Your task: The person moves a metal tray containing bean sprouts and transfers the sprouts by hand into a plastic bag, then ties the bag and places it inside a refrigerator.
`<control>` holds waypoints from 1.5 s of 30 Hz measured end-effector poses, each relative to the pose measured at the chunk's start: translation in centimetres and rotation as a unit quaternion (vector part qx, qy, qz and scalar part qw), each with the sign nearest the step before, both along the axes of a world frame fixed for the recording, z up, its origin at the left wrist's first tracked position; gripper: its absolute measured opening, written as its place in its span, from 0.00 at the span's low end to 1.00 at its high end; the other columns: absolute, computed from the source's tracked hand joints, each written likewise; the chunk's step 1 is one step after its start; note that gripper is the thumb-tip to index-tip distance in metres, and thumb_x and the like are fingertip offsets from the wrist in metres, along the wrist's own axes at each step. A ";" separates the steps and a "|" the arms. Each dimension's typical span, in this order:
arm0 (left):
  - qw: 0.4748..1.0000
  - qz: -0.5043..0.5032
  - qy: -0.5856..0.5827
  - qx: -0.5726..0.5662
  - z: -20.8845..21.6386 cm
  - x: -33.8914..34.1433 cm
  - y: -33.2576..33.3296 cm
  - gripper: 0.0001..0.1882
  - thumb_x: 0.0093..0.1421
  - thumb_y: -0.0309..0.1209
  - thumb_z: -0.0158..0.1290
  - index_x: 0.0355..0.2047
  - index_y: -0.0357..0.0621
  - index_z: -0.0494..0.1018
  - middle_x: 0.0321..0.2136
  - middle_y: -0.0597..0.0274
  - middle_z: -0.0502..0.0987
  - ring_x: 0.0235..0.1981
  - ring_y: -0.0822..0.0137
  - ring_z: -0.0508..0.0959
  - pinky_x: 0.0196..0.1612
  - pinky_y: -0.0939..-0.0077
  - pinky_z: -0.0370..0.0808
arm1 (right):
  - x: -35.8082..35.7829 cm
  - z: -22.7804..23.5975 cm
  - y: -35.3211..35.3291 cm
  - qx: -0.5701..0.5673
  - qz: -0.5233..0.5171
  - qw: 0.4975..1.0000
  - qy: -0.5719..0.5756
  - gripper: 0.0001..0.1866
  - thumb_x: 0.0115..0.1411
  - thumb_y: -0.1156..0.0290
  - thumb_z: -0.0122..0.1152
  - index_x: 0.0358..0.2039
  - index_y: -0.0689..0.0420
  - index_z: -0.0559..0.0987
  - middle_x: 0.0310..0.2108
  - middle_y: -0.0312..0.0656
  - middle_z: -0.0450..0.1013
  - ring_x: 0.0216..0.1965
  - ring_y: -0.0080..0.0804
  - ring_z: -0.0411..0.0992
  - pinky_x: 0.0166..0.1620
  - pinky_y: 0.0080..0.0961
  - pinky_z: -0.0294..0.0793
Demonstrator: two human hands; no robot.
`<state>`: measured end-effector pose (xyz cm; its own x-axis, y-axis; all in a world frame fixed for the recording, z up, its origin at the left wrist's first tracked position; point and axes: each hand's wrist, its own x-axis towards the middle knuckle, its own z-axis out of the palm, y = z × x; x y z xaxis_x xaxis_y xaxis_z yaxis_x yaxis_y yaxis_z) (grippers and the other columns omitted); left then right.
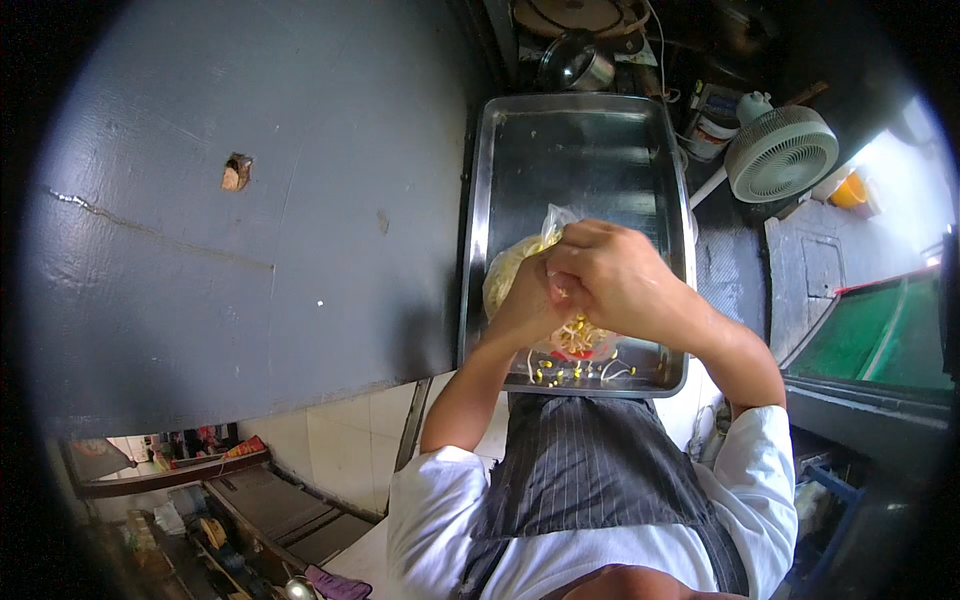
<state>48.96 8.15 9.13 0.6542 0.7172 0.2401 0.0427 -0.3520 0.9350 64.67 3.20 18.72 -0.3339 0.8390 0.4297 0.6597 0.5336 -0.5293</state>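
A clear plastic bag of bean sprouts [503, 277] lies in a shallow metal tray [570, 150], toward its near end. My left hand [530, 302] and my right hand [622, 280] meet over it, fingers closed on the plastic. A corner of the bag sticks up beyond my knuckles. More bagged sprouts and a bit of red show below my hands; whether this is the same bag I cannot tell. Several loose sprouts [575, 373] with yellow heads are scattered on the tray's bottom at its near edge. My fingertips are mostly hidden.
A wide grey surface [250, 250] with a small hole fills the left. A pale fan [782, 155] and a white bucket [710, 135] stand right of the tray; a metal pot [577, 62] is beyond it. A green panel [880, 325] lies at the far right.
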 end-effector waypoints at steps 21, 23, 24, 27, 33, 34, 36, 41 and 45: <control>0.844 0.050 0.150 0.512 4.1 -1.1 0.6 0.03 0.46 0.26 0.53 0.21 0.44 0.69 0.20 0.64 0.69 0.24 0.66 0.74 0.30 0.72 0.72 | 3.0 -6.4 1.5 -0.450 -0.017 0.858 0.247 0.27 0.65 0.46 0.49 0.35 0.62 0.79 0.20 0.38 0.73 0.26 0.24 0.71 0.36 0.27 0.71; 0.815 0.098 0.138 0.554 3.7 -1.0 0.2 0.04 0.46 0.27 0.53 0.20 0.44 0.69 0.21 0.65 0.69 0.25 0.67 0.74 0.30 0.73 0.72 | 2.5 -7.7 2.4 -0.445 0.008 0.863 0.240 0.22 0.65 0.52 0.52 0.35 0.62 0.78 0.18 0.34 0.70 0.23 0.19 0.67 0.28 0.20 0.65; 0.799 0.119 0.129 0.575 3.4 -0.7 0.1 0.04 0.45 0.27 0.53 0.20 0.44 0.68 0.21 0.65 0.69 0.26 0.67 0.74 0.29 0.73 0.71 | 2.4 -8.4 2.7 -0.441 0.017 0.866 0.236 0.19 0.65 0.56 0.53 0.35 0.62 0.78 0.17 0.32 0.68 0.22 0.16 0.65 0.25 0.17 0.62; 0.798 0.186 0.126 0.559 3.4 -0.5 -0.4 0.07 0.48 0.26 0.56 0.20 0.44 0.68 0.23 0.65 0.68 0.28 0.66 0.72 0.29 0.73 0.71 | 1.4 -8.9 2.3 -0.341 -0.007 0.859 0.382 0.14 0.64 0.62 0.57 0.30 0.61 0.78 0.19 0.29 0.67 0.23 0.13 0.61 0.25 0.16 0.61; 0.908 0.124 0.184 0.355 -0.5 -3.4 -3.5 0.10 0.51 0.24 0.57 0.20 0.40 0.66 0.26 0.58 0.69 0.29 0.54 0.70 0.32 0.63 0.71 | 2.9 -11.9 1.3 -0.153 -0.203 0.919 0.300 0.07 0.61 0.74 0.56 0.27 0.64 0.74 0.18 0.30 0.63 0.22 0.15 0.58 0.25 0.18 0.60; 0.915 0.118 0.185 0.339 -0.8 -4.1 -4.3 0.09 0.51 0.23 0.58 0.20 0.40 0.67 0.26 0.58 0.69 0.29 0.54 0.70 0.32 0.63 0.71 | 3.9 -14.3 1.8 -0.177 -0.245 0.909 0.287 0.10 0.61 0.73 0.57 0.25 0.65 0.73 0.16 0.31 0.61 0.21 0.16 0.57 0.24 0.20 0.60; 0.926 0.111 0.198 0.301 -1.2 -5.8 -5.1 0.09 0.50 0.22 0.58 0.21 0.39 0.67 0.25 0.57 0.69 0.30 0.54 0.70 0.32 0.63 0.70 | 3.5 -14.1 1.9 -0.143 -0.255 0.922 0.253 0.11 0.60 0.73 0.58 0.23 0.65 0.71 0.16 0.36 0.60 0.21 0.18 0.56 0.24 0.22 0.59; 0.931 0.126 0.198 0.281 -2.7 -7.1 -5.2 0.10 0.51 0.24 0.59 0.21 0.38 0.67 0.24 0.56 0.69 0.28 0.53 0.70 0.32 0.61 0.69 | 2.7 -13.9 2.9 -0.100 -0.272 0.936 0.201 0.09 0.57 0.73 0.57 0.24 0.66 0.72 0.17 0.51 0.64 0.19 0.37 0.62 0.25 0.31 0.64; 0.946 0.106 0.230 0.202 -1.7 -7.3 -5.3 0.11 0.56 0.29 0.56 0.22 0.38 0.68 0.22 0.55 0.68 0.28 0.53 0.70 0.32 0.59 0.69 | 2.3 -13.0 2.8 -0.159 -0.242 0.911 0.294 0.10 0.63 0.72 0.51 0.29 0.64 0.76 0.17 0.44 0.69 0.20 0.25 0.68 0.25 0.24 0.67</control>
